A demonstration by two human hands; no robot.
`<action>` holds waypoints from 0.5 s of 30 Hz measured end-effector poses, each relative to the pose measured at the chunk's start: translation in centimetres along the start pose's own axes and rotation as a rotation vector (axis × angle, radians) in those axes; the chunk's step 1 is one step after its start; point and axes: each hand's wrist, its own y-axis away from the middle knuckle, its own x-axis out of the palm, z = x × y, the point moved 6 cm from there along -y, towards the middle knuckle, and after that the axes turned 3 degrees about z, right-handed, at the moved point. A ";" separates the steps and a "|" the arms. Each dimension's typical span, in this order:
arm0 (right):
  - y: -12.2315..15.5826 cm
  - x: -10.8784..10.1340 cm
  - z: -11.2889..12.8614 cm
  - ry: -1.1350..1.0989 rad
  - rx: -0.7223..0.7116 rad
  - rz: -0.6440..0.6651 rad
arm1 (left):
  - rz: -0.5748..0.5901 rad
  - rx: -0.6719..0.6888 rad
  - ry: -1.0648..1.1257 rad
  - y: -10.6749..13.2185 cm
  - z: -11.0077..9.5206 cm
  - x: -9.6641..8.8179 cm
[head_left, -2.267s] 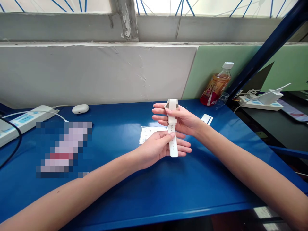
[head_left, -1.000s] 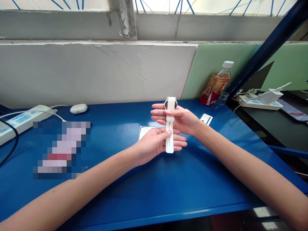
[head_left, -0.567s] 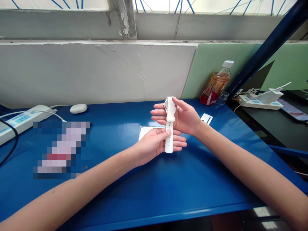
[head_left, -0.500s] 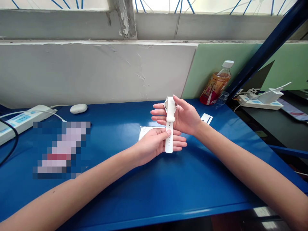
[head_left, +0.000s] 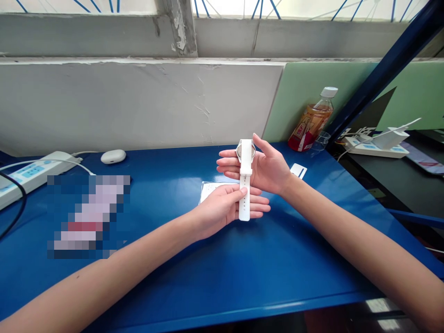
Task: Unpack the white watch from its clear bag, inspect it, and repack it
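Note:
I hold a white wristwatch upright above the blue table. Its round case is at the top and its strap hangs down. My right hand supports the case from behind, fingers stretched leftward and the thumb lifted off beside the case. My left hand pinches the lower strap between thumb and fingers. Under my hands lies a small clear plastic bag with a paper in it.
A tea bottle stands at the back right by a green panel. A small white card lies right of my hands. A white earbud case and a power strip are at back left. A blue post slants at right.
The watch turned so the strap faces me and moved slightly up and left. My right thumb has lifted off the case. My left hand keeps its pinch on the strap.

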 end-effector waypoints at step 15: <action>-0.1 -0.1 0.0 -0.010 0.026 0.030 | 0.024 -0.023 -0.051 0.1 0.1 0.1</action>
